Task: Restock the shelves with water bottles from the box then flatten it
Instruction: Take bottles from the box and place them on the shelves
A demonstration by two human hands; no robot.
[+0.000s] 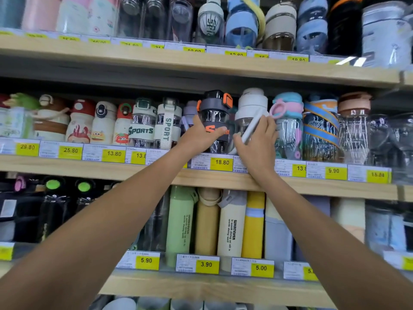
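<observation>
Middle shelf [134, 170]: left hand [202, 135] fingers around black bottle [215, 121], right hand [257, 142] around white bottle [251, 110].

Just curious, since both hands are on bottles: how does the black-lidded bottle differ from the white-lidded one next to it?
The black-lidded bottle has orange clips and an orange-lettered dark band; the white-lidded bottle is plain, with a white strap. The left hand holds the black-lidded one; the right hand holds the white-lidded one. The white-lidded one leans slightly; the black-lidded one stands upright. Both have clear bodies and sit on the middle shelf.
</observation>
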